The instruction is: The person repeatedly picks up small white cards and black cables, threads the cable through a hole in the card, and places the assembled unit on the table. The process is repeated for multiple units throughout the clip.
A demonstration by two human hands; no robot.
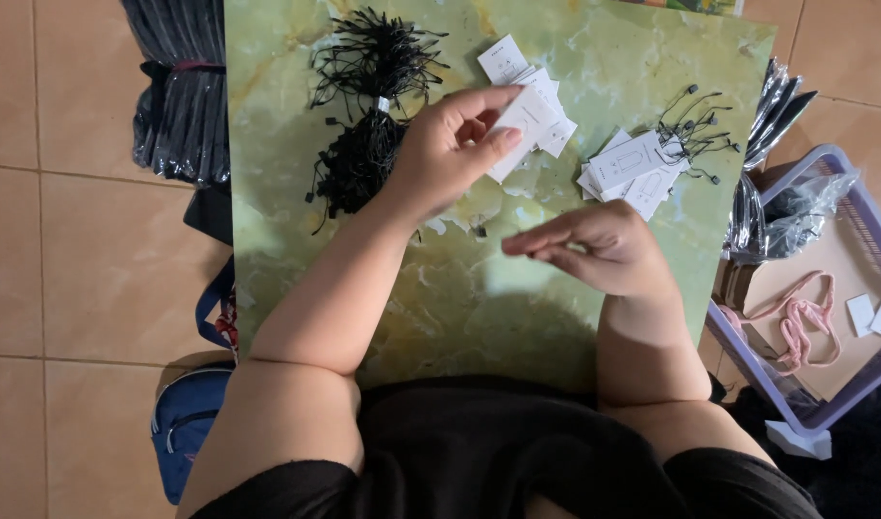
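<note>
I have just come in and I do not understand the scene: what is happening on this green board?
A person sits over a green marbled board. The left hand holds a small white tag between thumb and fingers. The right hand hovers lower down with its fingers pinched together; whether it holds anything cannot be told. A bundle of black strings lies beside the left hand. More white tags, some with strings attached, lie to the right. A purple basket stands on the floor.

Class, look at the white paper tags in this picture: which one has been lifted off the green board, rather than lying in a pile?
The white tag pinched in the left hand. The rest lie flat: a pile just beyond it, and another pile already fitted with black strings, beyond the right hand.
</note>
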